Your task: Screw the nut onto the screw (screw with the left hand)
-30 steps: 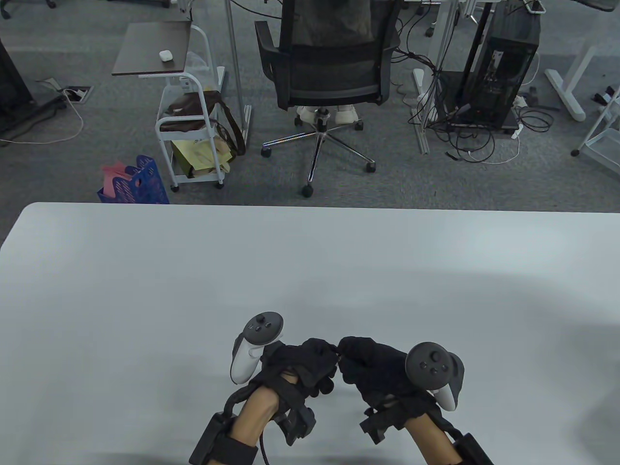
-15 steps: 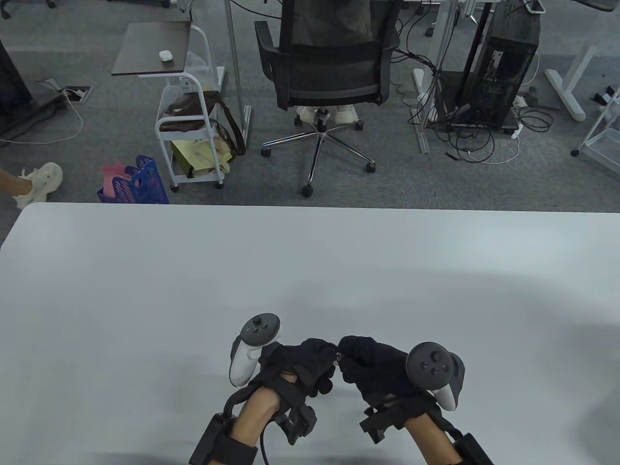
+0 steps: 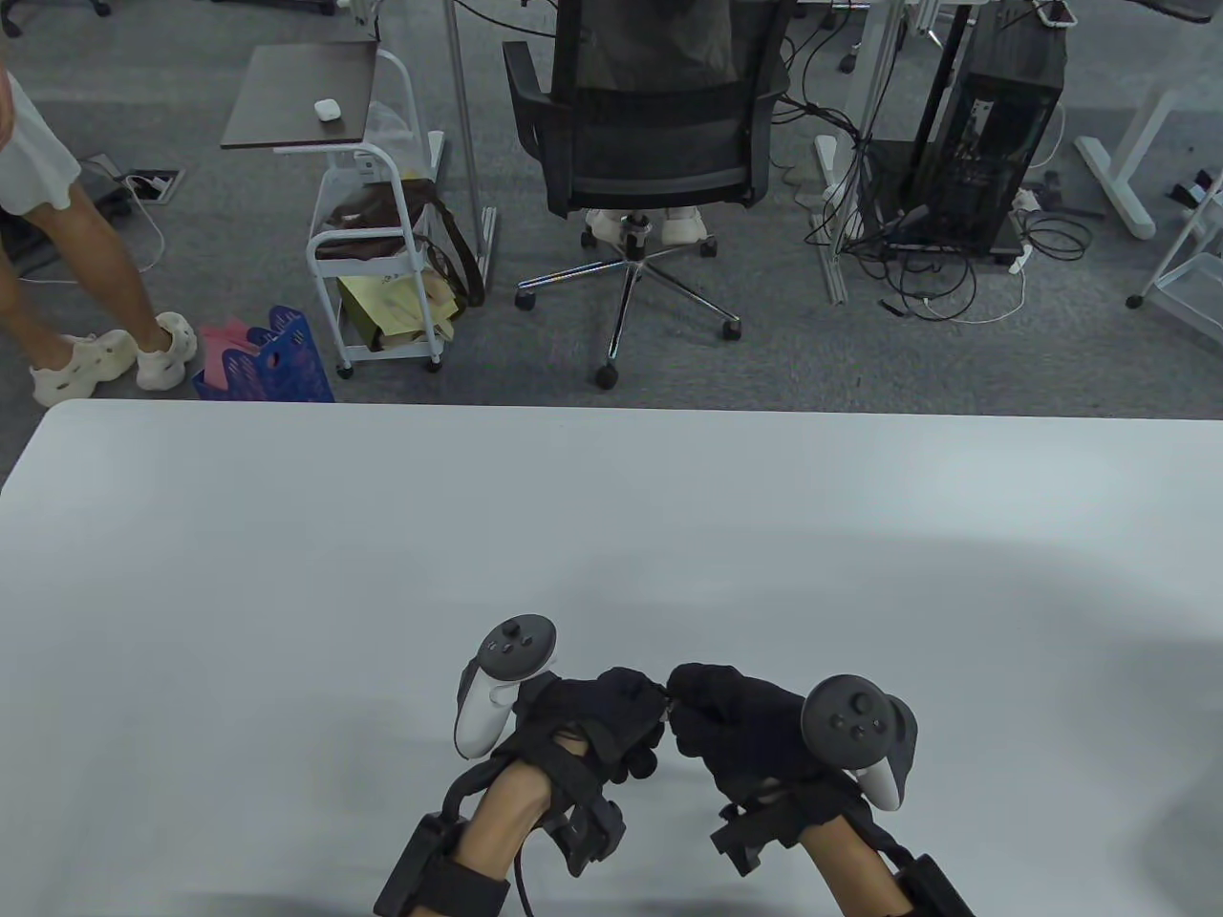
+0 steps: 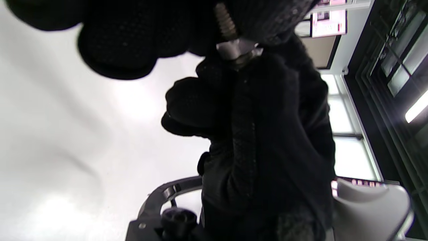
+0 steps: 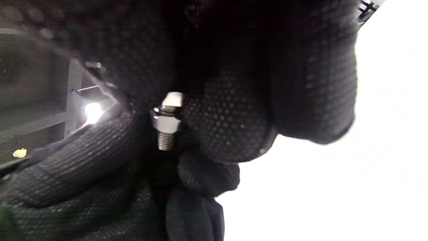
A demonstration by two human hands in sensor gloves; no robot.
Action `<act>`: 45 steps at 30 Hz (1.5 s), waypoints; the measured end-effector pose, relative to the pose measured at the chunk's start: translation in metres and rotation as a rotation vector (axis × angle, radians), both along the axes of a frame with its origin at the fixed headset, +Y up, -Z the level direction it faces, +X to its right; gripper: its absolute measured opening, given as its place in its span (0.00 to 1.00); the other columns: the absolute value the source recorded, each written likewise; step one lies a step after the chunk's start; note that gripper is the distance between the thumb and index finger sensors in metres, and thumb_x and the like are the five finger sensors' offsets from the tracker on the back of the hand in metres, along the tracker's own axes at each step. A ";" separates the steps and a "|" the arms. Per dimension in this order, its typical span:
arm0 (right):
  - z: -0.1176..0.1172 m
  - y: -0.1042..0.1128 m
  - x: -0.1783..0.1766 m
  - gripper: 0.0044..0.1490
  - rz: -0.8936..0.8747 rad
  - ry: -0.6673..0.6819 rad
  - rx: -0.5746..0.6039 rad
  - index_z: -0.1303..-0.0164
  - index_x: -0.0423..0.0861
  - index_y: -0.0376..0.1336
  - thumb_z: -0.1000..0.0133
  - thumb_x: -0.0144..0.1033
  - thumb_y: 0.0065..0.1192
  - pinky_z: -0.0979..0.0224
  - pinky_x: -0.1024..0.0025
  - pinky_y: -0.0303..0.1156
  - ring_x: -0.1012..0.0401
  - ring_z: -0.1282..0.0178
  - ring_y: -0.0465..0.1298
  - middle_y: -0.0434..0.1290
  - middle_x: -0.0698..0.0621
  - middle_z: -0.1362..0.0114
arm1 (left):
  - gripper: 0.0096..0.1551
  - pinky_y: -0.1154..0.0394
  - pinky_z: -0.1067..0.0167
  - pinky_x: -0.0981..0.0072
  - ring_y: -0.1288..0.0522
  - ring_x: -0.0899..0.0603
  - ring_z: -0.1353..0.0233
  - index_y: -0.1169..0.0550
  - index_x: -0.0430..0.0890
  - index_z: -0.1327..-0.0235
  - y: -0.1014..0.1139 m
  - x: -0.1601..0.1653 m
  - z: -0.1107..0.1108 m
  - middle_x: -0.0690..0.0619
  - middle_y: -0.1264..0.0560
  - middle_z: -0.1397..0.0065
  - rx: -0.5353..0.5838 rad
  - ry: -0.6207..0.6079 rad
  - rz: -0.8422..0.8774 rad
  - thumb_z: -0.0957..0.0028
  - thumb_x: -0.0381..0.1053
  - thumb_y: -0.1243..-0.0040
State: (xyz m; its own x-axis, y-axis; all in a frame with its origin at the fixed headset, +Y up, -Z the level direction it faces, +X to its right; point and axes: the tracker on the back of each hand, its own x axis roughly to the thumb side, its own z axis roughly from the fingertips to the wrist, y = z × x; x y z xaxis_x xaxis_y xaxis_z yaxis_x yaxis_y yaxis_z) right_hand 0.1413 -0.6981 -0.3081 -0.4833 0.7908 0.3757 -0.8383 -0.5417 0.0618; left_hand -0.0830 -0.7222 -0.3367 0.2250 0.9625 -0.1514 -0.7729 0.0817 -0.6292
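The left hand [image 3: 602,716] and right hand [image 3: 736,726] are meeting fingertip to fingertip above the table [image 3: 287,573], the left gripping the screw [image 4: 226,24], the right pinching the nut [image 4: 235,49] threaded on it.

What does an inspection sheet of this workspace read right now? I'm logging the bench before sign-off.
Surface: white table, bare where visible.
Job's things: screw with nut threaded on it, held between both hands above the table.
Clutter: nothing seen on the table.
Grippers: left hand and right hand meet fingertip to fingertip around the screw; which hand grips which part is unclear.
Cables: glove leads at both wrists; tangled cords on the floor.
Surroundings: office chair, trolley, blue crate, passer-by's legs.
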 end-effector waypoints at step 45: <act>0.001 0.001 0.000 0.28 -0.011 -0.026 0.019 0.48 0.47 0.72 0.59 0.39 0.78 0.58 0.62 0.91 0.55 0.62 0.91 0.84 0.48 0.47 | 0.31 0.29 0.52 0.40 0.23 0.31 0.49 0.30 0.36 0.37 0.004 0.002 0.001 0.33 0.28 0.38 0.044 0.015 0.001 0.51 0.49 0.43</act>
